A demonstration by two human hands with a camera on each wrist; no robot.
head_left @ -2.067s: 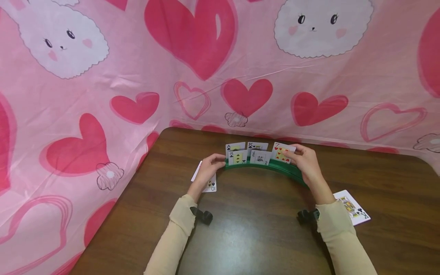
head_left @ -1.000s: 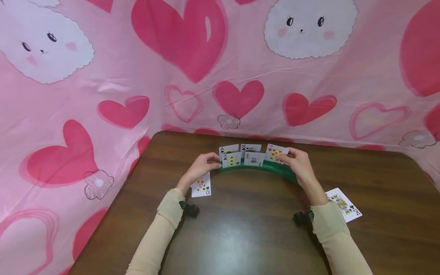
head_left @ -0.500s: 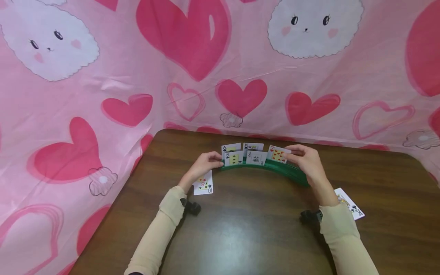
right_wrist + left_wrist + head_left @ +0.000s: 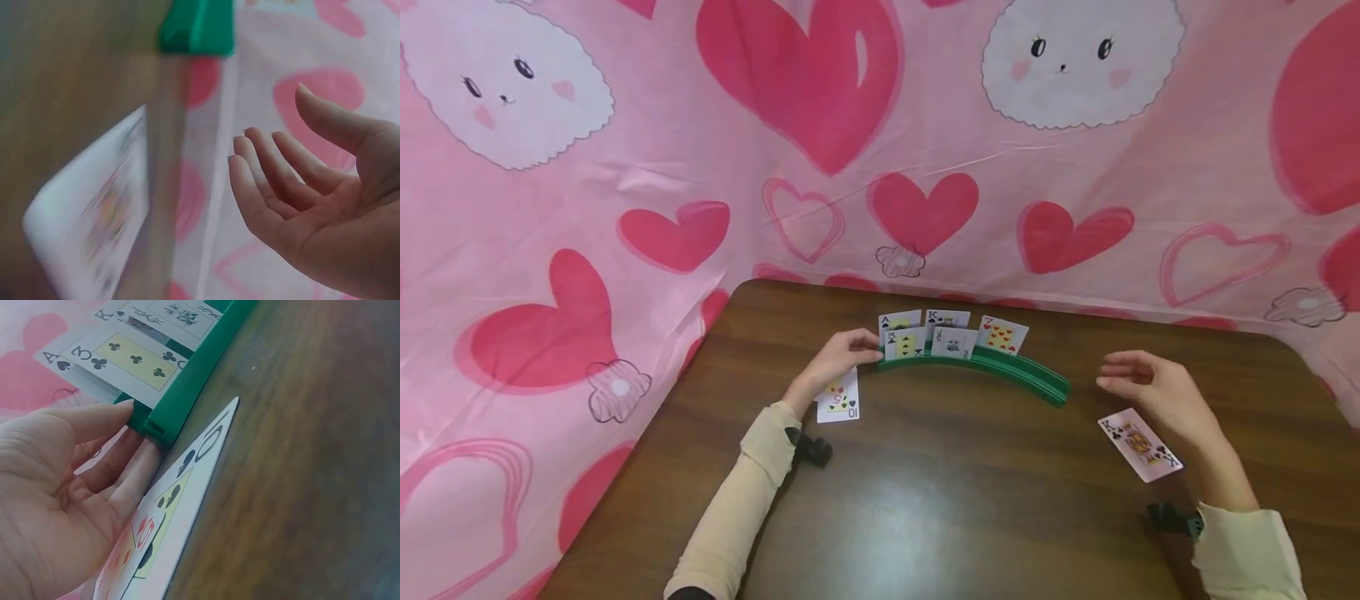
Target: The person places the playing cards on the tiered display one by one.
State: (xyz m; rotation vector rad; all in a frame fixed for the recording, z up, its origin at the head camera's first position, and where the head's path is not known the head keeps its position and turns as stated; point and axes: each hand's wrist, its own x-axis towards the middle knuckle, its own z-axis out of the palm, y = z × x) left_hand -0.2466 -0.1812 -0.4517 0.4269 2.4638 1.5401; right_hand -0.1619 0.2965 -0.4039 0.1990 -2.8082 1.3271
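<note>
A curved green card holder (image 4: pixel 1026 379) stands at the back of the table. My left hand (image 4: pixel 835 362) grips its left end, thumb (image 4: pixel 103 420) on one side and fingers on the other. In the holder's back row are an ace of spades (image 4: pixel 891 319), a king (image 4: pixel 947 317) and a seven of hearts (image 4: pixel 1002 335). A three of clubs (image 4: pixel 904 343) and a joker-like card (image 4: pixel 953 343) stand in front. My right hand (image 4: pixel 1165 396) is in the air with loosely bent fingers, holding nothing, close by a king of clubs (image 4: pixel 1141 446) that lies face up.
Beside my left wrist lie a ten (image 4: pixel 847 410) and, overlapping it, a red five (image 4: pixel 142 534). The brown wooden table (image 4: pixel 940 500) backs onto a pink cloth (image 4: pixel 760 125) printed with hearts. The right part of the holder bears no card.
My right hand has let go of the seven of hearts, which stays standing in the holder, and has moved right toward the king of clubs. The left hand keeps its grip.
</note>
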